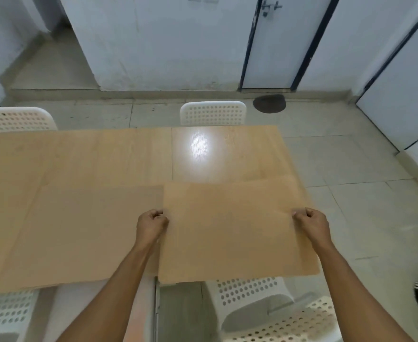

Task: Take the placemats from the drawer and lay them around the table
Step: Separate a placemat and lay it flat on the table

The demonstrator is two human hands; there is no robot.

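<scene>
Both hands grip one placemat [230, 225] by its short side edges: left hand [151, 224] curled on the left edge, thumb on top w/ fingers tucked under, right hand [310, 224] pinching the right edge the same way, approx. level w/ each other. Mat is a tan rectangle w/ rounded corners, nearly the same colour as the desk [79, 169], so its outline reads only by a faint shadow line. It sits over the near right corner of the desk, slightly skewed, near edge overhanging the desk edge toward the person; can't tell if it's resting flat or held just above the surface. Judging by how it spans between the two hands w/o sagging, it looks thin, light and fairly stiff, prob. a bit slippery on the smooth laminate top. Side-edge grip near mid-length seems right: keeps it level and lets it be squared to the desk edge; a one-corner hold would likely let it droop or twist. No other mats distinguishable on the desk, though the colour match and blur make that uncertain. Around the desk: white perforated chairs, one at the far side [213, 113], one far left [15, 119], one below the mat at near right [272, 307], another at near left [6, 314]. Beyond, tiled floor [351, 169], white wall and a door w/ a latch [272, 7]. Drawer not in view.
</scene>
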